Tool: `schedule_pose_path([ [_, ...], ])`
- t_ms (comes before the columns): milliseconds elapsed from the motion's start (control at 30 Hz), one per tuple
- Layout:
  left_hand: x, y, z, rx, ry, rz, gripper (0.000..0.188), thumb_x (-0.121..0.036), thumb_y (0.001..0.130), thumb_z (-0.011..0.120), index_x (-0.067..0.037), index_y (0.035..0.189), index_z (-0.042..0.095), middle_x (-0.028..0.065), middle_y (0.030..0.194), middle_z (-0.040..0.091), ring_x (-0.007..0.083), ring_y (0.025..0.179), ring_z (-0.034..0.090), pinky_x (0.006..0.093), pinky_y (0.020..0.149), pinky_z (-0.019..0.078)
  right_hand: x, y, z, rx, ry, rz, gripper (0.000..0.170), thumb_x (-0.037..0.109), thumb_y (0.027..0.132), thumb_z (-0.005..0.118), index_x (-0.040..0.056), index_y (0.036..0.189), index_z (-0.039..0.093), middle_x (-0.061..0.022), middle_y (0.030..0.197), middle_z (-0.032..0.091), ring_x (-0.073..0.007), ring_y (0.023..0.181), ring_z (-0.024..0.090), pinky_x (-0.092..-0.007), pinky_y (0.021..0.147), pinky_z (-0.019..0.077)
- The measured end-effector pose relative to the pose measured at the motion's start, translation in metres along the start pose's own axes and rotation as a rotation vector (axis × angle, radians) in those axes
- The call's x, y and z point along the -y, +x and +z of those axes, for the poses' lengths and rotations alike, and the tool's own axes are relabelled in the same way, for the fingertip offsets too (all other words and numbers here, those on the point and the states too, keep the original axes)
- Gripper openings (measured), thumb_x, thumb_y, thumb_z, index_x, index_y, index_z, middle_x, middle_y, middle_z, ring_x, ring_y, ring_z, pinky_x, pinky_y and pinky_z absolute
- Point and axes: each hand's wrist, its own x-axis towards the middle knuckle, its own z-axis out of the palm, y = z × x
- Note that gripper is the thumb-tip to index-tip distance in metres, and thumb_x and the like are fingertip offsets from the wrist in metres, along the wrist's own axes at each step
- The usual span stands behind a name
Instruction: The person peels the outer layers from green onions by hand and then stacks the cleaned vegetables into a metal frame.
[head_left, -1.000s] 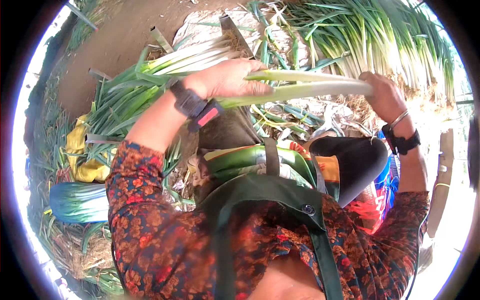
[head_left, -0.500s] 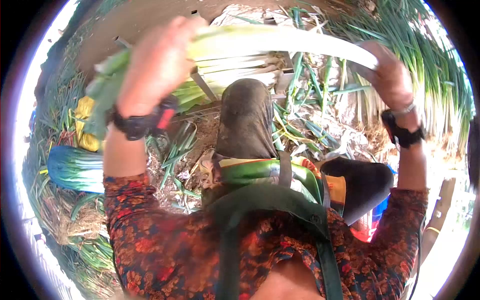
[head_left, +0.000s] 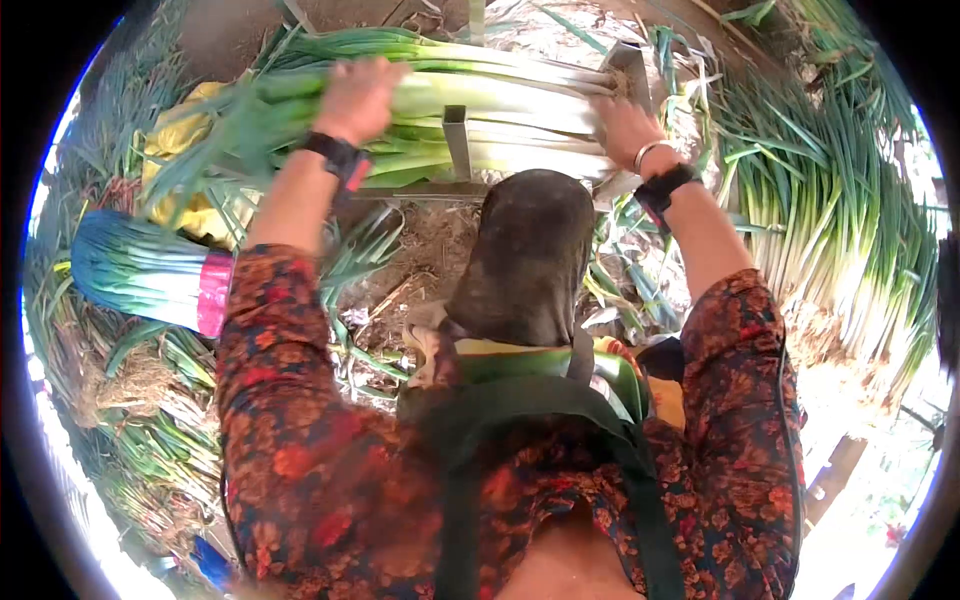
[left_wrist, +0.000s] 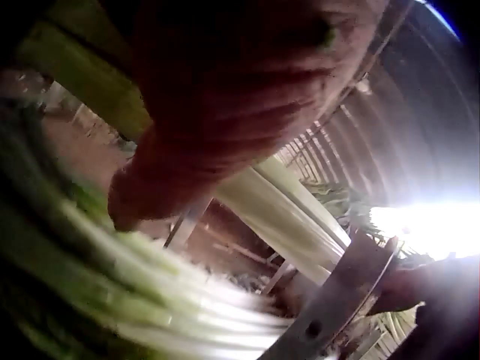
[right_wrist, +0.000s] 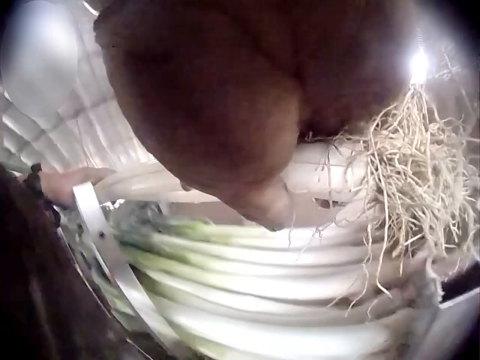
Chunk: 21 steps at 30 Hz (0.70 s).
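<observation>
Leeks [head_left: 500,95] lie lengthwise over a pile of leeks [head_left: 540,150] in a low metal rack [head_left: 456,145]. Around their green part curls my left hand [head_left: 360,100]. My right hand [head_left: 628,130] grips their white ends near the roots. In the left wrist view, the pale stems [left_wrist: 274,214] run out from under the left hand [left_wrist: 232,112], above the pile. The right wrist view has the right hand [right_wrist: 210,105] over the white shaft [right_wrist: 322,169], with stringy roots [right_wrist: 412,176] hanging beside it. The hands themselves hide part of the fingers' hold.
A large heap of leeks [head_left: 820,230] spreads on the right. At the left lies a wrapped leek bundle [head_left: 150,265] with a pink band [head_left: 214,290], near yellow plastic [head_left: 190,130]. My knee [head_left: 530,250] is close in front of the rack. Loose leaves litter the ground.
Both hands carried the leeks from in front of me over to the rack and lowered them onto the pile. The left hand slid along toward the leaves, and the view turned slightly left.
</observation>
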Motion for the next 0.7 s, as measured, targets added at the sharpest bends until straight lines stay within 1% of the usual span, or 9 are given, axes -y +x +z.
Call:
schedule_pose_path([
  [67, -0.036, -0.016, 0.05, 0.177, -0.212, -0.088, 0.05, -0.005, 0.077, 0.057, -0.023, 0.123, 0.056, 0.0078, 0.117, 0.053, 0.0303, 0.114, 0.049, 0.0517, 0.101, 0.0328, -0.007, 0.009, 0.027, 0.113, -0.074, 0.045, 0.031, 0.02, 0.09, 0.047, 0.0116, 0.119, 0.056, -0.0167, 0.12, 0.058, -0.0333, 0.116, 0.055, -0.0482, 0.098, 0.0406],
  [267, -0.049, -0.032, 0.067, 0.116, -0.307, -0.161, 0.056, -0.005, 0.072, 0.059, -0.025, 0.124, 0.056, 0.0055, 0.119, 0.052, 0.0285, 0.118, 0.042, 0.0469, 0.105, 0.0272, -0.009, 0.007, 0.068, 0.136, -0.135, 0.074, 0.033, 0.02, 0.091, 0.044, 0.0084, 0.121, 0.052, -0.0172, 0.123, 0.058, -0.0333, 0.113, 0.057, -0.0476, 0.093, 0.0441],
  [400, -0.048, -0.032, 0.081, 0.024, -0.308, -0.109, 0.056, -0.006, 0.071, 0.059, -0.026, 0.123, 0.056, 0.0055, 0.117, 0.052, 0.0286, 0.116, 0.043, 0.0469, 0.105, 0.0272, 0.0, 0.006, 0.098, -0.01, -0.388, 0.061, 0.04, 0.021, 0.089, 0.047, -0.0009, 0.123, 0.048, -0.0215, 0.123, 0.055, -0.0365, 0.111, 0.058, -0.0464, 0.092, 0.0455],
  [467, -0.054, -0.03, 0.083, 0.005, -0.296, -0.151, 0.056, -0.005, 0.07, 0.058, -0.025, 0.123, 0.056, 0.0057, 0.116, 0.052, 0.0285, 0.116, 0.043, 0.0477, 0.105, 0.0268, 0.007, 0.009, 0.105, 0.026, -0.391, 0.112, 0.042, 0.018, 0.088, 0.048, -0.0036, 0.124, 0.048, -0.0235, 0.122, 0.056, -0.037, 0.109, 0.058, -0.0444, 0.092, 0.0465],
  [533, -0.057, -0.022, 0.079, 0.128, -0.312, -0.181, 0.058, -0.005, 0.07, 0.055, -0.024, 0.124, 0.056, 0.0065, 0.121, 0.052, 0.0286, 0.121, 0.043, 0.0503, 0.109, 0.024, 0.01, 0.02, 0.104, 0.081, -0.339, 0.187, 0.04, 0.016, 0.088, 0.048, -0.0033, 0.123, 0.05, -0.0229, 0.121, 0.056, -0.0361, 0.11, 0.058, -0.0433, 0.091, 0.0473],
  [567, -0.053, -0.025, 0.072, 0.148, -0.324, -0.21, 0.058, -0.005, 0.07, 0.054, -0.024, 0.125, 0.055, 0.007, 0.124, 0.051, 0.0286, 0.123, 0.042, 0.0512, 0.11, 0.0228, 0.011, 0.015, 0.108, -0.02, -0.348, 0.176, 0.034, 0.015, 0.089, 0.047, -0.0015, 0.118, 0.054, -0.0211, 0.119, 0.057, -0.0344, 0.113, 0.057, -0.0416, 0.09, 0.0489],
  [600, -0.057, -0.03, 0.077, -0.002, -0.359, -0.207, 0.062, -0.006, 0.068, 0.056, -0.024, 0.127, 0.054, 0.0083, 0.127, 0.05, 0.0298, 0.124, 0.043, 0.0531, 0.111, 0.0221, 0.01, 0.019, 0.1, 0.095, -0.219, 0.211, 0.035, 0.016, 0.089, 0.047, -0.001, 0.12, 0.053, -0.0207, 0.122, 0.057, -0.0333, 0.115, 0.055, -0.0413, 0.09, 0.0489],
  [667, -0.073, -0.043, 0.067, -0.409, -0.377, -0.18, 0.058, -0.007, 0.066, 0.06, -0.019, 0.122, 0.054, 0.011, 0.121, 0.052, 0.0324, 0.117, 0.047, 0.0569, 0.105, 0.0288, 0.001, 0.02, 0.119, 0.07, -0.3, 0.168, 0.047, 0.017, 0.089, 0.047, -0.0026, 0.131, 0.044, -0.0224, 0.131, 0.051, -0.0332, 0.118, 0.053, -0.0428, 0.096, 0.0448],
  [700, -0.082, -0.056, 0.07, -0.507, -0.349, -0.262, 0.051, -0.01, 0.067, 0.063, -0.013, 0.116, 0.055, 0.0126, 0.114, 0.054, 0.0321, 0.113, 0.049, 0.0534, 0.102, 0.0332, -0.003, 0.023, 0.131, 0.047, -0.319, 0.189, 0.048, 0.016, 0.089, 0.046, -0.0032, 0.132, 0.042, -0.023, 0.131, 0.05, -0.0331, 0.119, 0.051, -0.0427, 0.097, 0.044],
])
